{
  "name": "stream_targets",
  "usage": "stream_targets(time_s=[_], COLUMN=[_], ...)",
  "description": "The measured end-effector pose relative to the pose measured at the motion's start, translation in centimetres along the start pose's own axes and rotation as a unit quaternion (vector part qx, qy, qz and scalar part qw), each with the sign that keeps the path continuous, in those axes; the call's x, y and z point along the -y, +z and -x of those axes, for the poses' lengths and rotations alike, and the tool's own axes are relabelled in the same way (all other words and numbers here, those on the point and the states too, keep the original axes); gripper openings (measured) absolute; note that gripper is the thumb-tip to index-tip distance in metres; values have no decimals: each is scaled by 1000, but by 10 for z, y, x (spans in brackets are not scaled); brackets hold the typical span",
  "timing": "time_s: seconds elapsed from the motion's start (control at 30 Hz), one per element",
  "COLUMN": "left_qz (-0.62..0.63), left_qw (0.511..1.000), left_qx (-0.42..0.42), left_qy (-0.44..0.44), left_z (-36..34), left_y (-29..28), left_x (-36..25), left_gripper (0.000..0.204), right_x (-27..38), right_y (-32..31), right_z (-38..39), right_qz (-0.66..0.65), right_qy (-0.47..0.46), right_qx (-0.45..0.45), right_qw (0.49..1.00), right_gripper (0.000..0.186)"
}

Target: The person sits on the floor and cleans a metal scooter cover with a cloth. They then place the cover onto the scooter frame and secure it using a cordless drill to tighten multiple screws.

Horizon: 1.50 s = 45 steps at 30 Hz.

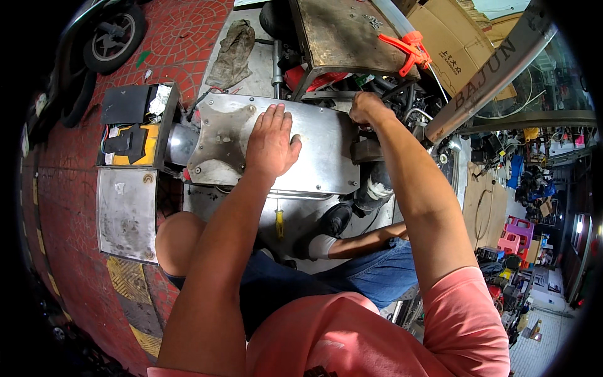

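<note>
Nearest the camera is a pink shirt (pixel 339 333), with both bare forearms extending forward from it. The left hand (pixel 271 139) is open, palm down and fingers spread, flat on the metal plate (pixel 320 151). The right hand (pixel 369 108) is curled closed at the plate's upper right corner; whether it grips a fastener or tool cannot be determined. The plate lies face-up directly ahead of the person, with fasteners (pixel 318 187) along its edges. The step in hand appears to be steadying the plate while working at that corner. The next move calls for level palm pressure and controlled fingers there. Below the plate lies a yellow-handled tool (pixel 279 223); left, an open case (pixel 127 213); beyond, a rag (pixel 233 53) and a worn counter (pixel 352 38).
</note>
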<state>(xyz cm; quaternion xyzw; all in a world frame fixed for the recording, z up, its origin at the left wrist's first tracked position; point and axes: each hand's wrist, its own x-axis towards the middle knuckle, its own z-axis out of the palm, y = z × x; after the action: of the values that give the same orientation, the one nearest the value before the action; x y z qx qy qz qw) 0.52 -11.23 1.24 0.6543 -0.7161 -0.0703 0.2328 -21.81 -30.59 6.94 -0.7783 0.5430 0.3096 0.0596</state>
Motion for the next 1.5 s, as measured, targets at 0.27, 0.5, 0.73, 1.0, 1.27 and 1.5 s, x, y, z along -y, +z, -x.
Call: stream_targets(time_s=[0.27,0.5,0.73,1.0,1.27,1.5], left_qz=[-13,-28,-34,-20,2,-2], left_qw=[999,999,999,1000,1000,1000], left_qx=[28,45,32,-14,-19,-7], left_qy=[-11,-15,-3,12,6,5], left_z=[1,1,2,5,5,3], left_y=[-2,-2,-1,3,1,1], left_x=[0,-3,-4,0,1,-1], left_gripper=[59,62,61,59,58,59], right_x=[6,8,7,12,13,6], right_y=[-15,-15,-12,-18,-21,-10], right_z=[17,19,23,30,32,25], right_qz=[-118,-69,-43,-67,-71,-48], right_qy=[92,91,79,79,63,52], right_qx=[69,80,46,77,78,51], right_qw=[986,990,995,992,992,996], right_gripper=[29,32,39,40,39,40])
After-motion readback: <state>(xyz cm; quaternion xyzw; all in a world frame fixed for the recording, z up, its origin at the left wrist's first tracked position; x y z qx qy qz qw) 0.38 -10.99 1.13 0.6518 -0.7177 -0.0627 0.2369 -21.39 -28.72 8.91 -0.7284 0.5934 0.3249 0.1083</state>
